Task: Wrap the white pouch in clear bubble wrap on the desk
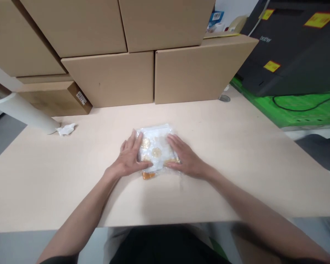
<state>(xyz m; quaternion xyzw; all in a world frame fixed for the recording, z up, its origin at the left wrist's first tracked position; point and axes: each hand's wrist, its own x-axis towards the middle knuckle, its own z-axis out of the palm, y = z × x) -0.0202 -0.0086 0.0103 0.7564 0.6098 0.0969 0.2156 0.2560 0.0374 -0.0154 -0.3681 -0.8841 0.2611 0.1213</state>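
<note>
Pressing flat from both sides, head view: left hand (130, 158) and right hand (184, 157) lie palm-down, fingers extended, on a clear plastic bag (155, 143) at mid-table; neither hand is closed around it, both simply rest open on its left and right edges; thumbs sit at the near edge. Bag lies flat on the pale wooden table (236, 168), between the two hands, its middle uncovered; contents: several round yellowish pieces (156, 151) visible through the film, kind cannot be told; a small orange piece (148, 175) lies at the near edge just beside the left thumb, inside or outside the bag cannot be told. Bag roughly square, long axis not clear; far edge runs parallel to the table's back. Behind: stacked cardboard boxes (110, 79); left: white tube (22, 110) lying tilted, crumpled tissue (66, 129) at its end; right: black printer (294, 51) on a green surface (305, 110).
</note>
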